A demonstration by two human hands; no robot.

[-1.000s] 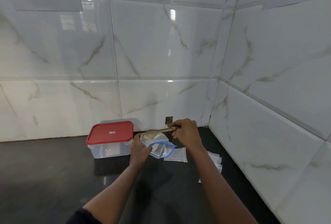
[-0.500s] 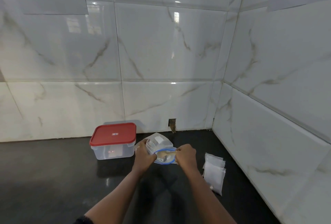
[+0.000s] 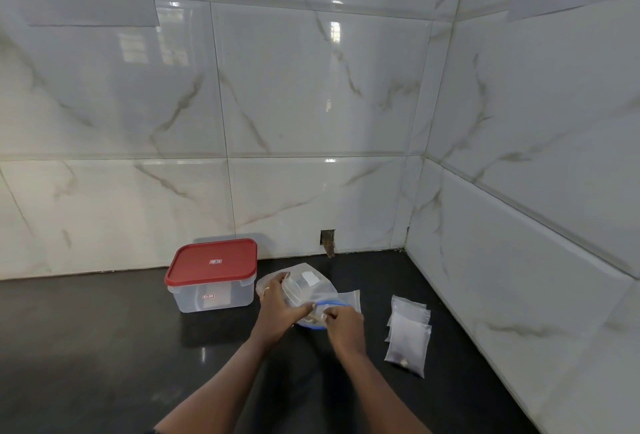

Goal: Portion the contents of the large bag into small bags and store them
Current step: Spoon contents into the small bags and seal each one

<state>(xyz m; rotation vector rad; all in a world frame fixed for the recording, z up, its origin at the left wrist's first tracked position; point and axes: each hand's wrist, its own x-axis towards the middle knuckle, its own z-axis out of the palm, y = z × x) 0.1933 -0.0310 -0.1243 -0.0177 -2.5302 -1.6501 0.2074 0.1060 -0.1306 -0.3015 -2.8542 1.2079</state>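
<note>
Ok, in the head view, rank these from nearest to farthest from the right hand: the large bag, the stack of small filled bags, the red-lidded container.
1. Large bag: at the right hand, which touches its blue-rimmed mouth.
2. Stack of small filled bags: to the right, on the counter.
3. Red-lidded container: far left, by the back wall.

I take this for a home kitchen corner. A glossy black stone counter [image 3: 104, 347] runs into two walls of large white marble-look tiles [image 3: 311, 87], meeting at the far right. A clear plastic food container [image 3: 214, 291] with a red snap lid [image 3: 212, 262] stands at the far edge, with small filled plastic bags [image 3: 407, 336] lying to its right.
</note>
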